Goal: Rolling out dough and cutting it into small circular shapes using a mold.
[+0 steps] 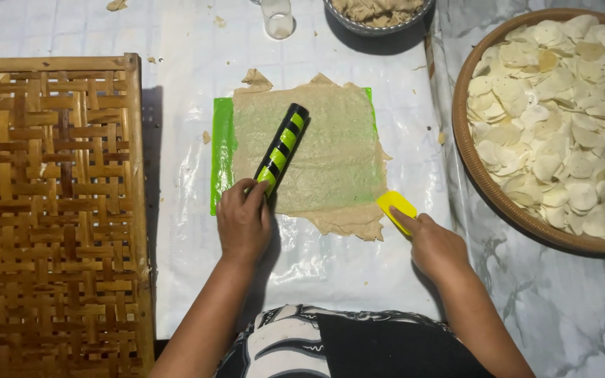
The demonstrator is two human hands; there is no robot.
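A thin sheet of beige dough (323, 157) lies spread over a green plastic mat (221, 157) on a clear plastic cover. My left hand (244, 220) grips the near end of a black and green striped roller (281, 148) that rests slanted on the dough's left half. My right hand (437, 245) holds a small yellow scraper (395, 205) at the dough's near right corner, its edge touching the ragged dough rim.
A woven bamboo tray (50, 210) fills the left side. A round basket (467, 150) of pale dough discs sits at right. A bowl of dough scraps (378, 14) and a small glass (277, 17) stand at the far edge. Loose scraps (255, 79) lie beside the mat.
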